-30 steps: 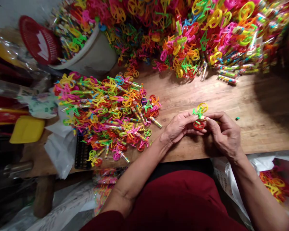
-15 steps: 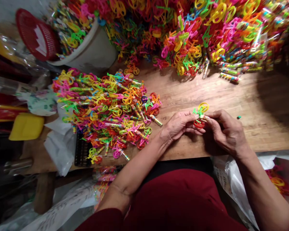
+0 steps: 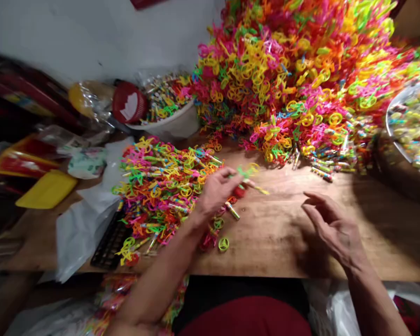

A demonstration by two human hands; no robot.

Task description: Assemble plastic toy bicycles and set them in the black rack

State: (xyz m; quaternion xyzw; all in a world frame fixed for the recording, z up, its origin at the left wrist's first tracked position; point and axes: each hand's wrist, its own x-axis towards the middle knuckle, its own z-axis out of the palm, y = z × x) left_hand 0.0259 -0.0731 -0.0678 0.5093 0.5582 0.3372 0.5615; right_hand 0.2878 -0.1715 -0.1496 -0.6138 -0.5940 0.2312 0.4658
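Between the thumb and fingers of my left hand (image 3: 217, 189) is a small plastic toy bicycle (image 3: 245, 173), green, yellow and red, with a thin candy-filled tube sticking out to the right. The toy is smeared by motion. That hand hovers at the right edge of a pile of like toy bicycles (image 3: 161, 186) with tubes. Over the wooden table (image 3: 273, 242), my right hand (image 3: 331, 224) holds nothing, its thumb and fingers apart. A loose tube (image 3: 233, 211) and a yellow-green wheel (image 3: 223, 244) lie just below my left hand.
A large heap of colourful plastic toys (image 3: 287, 84) rises at the back, with several candy tubes (image 3: 322, 173) at its foot. A grey tub (image 3: 182, 122) and red basket (image 3: 129, 103) stand back left. A metal-rimmed bowl (image 3: 392, 135) is at right, a black crate (image 3: 110, 245) at left.
My left hand has carried the toy bicycle left to the pile. My right hand has let go of it and its fingers are apart. The view has tilted up, bringing in the bowl.
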